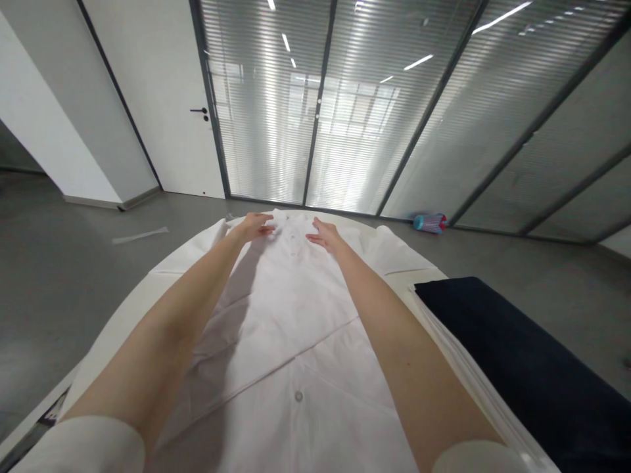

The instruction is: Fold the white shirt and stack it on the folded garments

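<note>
While hands [255, 227] [325, 235] flank collar [290, 223], white btn-front coat [276, 341] flat.

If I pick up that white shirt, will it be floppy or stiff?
Probably floppy: the white shirt lies flat with soft folds beneath the left hand and right hand. It looks thin, so it's likely light. The small button probably adds little weight.

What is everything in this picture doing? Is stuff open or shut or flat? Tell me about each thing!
left hand, open, resting on the shirt
right hand, open, resting on the shirt
white shirt, buttoned, spread flat
white door, shut
window blinds, lowered
bottle, lying on its side on the floor
navy cloth, lying flat
</note>
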Tool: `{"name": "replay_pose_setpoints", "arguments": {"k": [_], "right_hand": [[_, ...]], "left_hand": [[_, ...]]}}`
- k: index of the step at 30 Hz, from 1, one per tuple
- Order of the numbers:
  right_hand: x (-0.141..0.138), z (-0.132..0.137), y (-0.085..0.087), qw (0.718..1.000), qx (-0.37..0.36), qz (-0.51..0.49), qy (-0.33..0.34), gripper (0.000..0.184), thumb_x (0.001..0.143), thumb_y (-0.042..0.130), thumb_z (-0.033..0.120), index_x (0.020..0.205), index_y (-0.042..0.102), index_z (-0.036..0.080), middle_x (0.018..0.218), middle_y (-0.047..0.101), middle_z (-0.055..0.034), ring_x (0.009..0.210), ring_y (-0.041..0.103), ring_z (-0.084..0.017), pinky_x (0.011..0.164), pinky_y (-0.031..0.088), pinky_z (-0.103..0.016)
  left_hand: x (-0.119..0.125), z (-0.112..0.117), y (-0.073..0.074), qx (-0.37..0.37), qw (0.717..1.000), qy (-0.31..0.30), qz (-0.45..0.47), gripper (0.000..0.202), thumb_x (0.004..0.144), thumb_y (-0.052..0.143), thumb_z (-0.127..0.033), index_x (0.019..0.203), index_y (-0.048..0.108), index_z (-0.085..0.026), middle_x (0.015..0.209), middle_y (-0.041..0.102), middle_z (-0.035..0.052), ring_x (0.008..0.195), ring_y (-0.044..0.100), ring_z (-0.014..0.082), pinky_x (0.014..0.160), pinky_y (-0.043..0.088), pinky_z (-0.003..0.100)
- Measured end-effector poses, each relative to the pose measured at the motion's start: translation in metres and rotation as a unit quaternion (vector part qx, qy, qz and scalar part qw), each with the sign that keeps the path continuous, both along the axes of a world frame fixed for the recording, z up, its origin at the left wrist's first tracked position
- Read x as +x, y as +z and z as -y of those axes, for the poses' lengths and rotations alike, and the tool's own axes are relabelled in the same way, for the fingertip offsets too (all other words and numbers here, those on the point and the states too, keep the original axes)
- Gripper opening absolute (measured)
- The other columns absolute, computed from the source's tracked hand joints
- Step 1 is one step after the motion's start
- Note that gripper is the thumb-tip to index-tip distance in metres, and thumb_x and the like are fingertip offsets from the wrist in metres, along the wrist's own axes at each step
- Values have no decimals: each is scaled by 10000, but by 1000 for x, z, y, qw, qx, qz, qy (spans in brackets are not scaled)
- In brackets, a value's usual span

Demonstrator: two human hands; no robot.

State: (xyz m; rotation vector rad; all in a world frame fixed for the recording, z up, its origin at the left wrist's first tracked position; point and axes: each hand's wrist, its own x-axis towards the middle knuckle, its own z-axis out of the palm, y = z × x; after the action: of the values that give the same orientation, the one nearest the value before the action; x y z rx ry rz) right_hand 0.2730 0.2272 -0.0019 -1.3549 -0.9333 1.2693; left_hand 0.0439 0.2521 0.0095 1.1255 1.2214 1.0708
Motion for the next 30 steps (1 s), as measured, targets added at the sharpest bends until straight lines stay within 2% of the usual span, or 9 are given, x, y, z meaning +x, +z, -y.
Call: {"name": "replay_pose_setpoints", "arguments": {"k": [7, 9, 12, 15, 18, 21, 25, 27, 30], "right_hand": [[1, -3, -8, 999, 29, -14, -26, 309, 890, 610, 169, 1194, 559, 191, 873, 640, -8, 675, 662, -96, 647, 575, -211], [2, -1, -9, 998, 56, 34, -25, 411, 822, 618, 88, 1220, 571, 183, 822, 638, 7, 662, 639, -96, 632, 557, -211], [10, 4, -13, 982, 93, 166, -4, 317, 777, 617, 103, 1087, 667, 143, 775, 652, 0, 670, 625, -119, 650, 538, -233], [24, 16, -20, 935, 142, 320, 55, 207, 765, 626, 166, 940, 725, 120, 836, 702, -38, 786, 652, -168, 773, 534, -280], [33, 35, -23, 851, 186, 477, 116, 262, 783, 579, 132, 975, 756, 147, 1050, 717, -80, 989, 641, -211, 931, 486, -332], [26, 53, -18, 770, 203, 599, 86, 333, 853, 480, 111, 996, 769, 194, 1219, 665, -97, 1157, 561, -258, 1037, 409, -414], [-11, 62, -6, 734, 228, 639, 37, 406, 941, 388, 185, 1206, 695, 173, 1388, 562, -120, 1273, 476, -265, 1100, 343, -420], [-33, 61, -5, 727, 236, 641, 74, 462, 981, 360, 263, 1378, 573, 165, 1500, 463, -117, 1364, 403, -264, 1136, 302, -424], [-55, 57, -14, 718, 212, 645, 157, 560, 1026, 270, 397, 1528, 374, 171, 1621, 269, -97, 1476, 242, -292, 1186, 190, -508]], "left_hand": [[-3, 3, -9, 47, 999, 10, -6, 658, 747, 714, -42, 1366, 498, -93, 766, 660, 25, 673, 650, 124, 712, 553, 269], [-4, 4, -10, 95, 993, 14, -62, 529, 708, 710, -29, 1228, 619, -69, 731, 641, 18, 646, 617, 115, 726, 551, 278], [-11, 8, -10, 182, 964, -3, -195, 255, 709, 683, -75, 956, 746, -88, 778, 663, 60, 692, 608, 143, 764, 544, 287], [-23, 18, -9, 294, 881, -66, -365, 256, 744, 602, -112, 921, 786, -127, 932, 693, 100, 788, 624, 178, 841, 529, 303], [-32, 35, -11, 352, 790, -165, -475, 348, 755, 528, -108, 970, 797, -158, 1012, 693, 98, 864, 637, 192, 899, 498, 305], [-31, 49, -12, 358, 732, -192, -547, 344, 787, 510, -141, 976, 796, -172, 1019, 700, 103, 952, 638, 227, 941, 470, 322], [-13, 49, -10, 377, 734, -92, -557, 356, 880, 471, -212, 1092, 751, -152, 1144, 693, 126, 1087, 610, 257, 1028, 429, 376], [-2, 45, -13, 388, 741, -73, -543, 419, 921, 418, -208, 1251, 669, -145, 1278, 651, 121, 1209, 564, 243, 1084, 392, 370], [9, 42, -27, 357, 741, -107, -558, 521, 962, 369, -231, 1463, 460, -118, 1495, 484, 133, 1417, 391, 248, 1163, 303, 392]]}}
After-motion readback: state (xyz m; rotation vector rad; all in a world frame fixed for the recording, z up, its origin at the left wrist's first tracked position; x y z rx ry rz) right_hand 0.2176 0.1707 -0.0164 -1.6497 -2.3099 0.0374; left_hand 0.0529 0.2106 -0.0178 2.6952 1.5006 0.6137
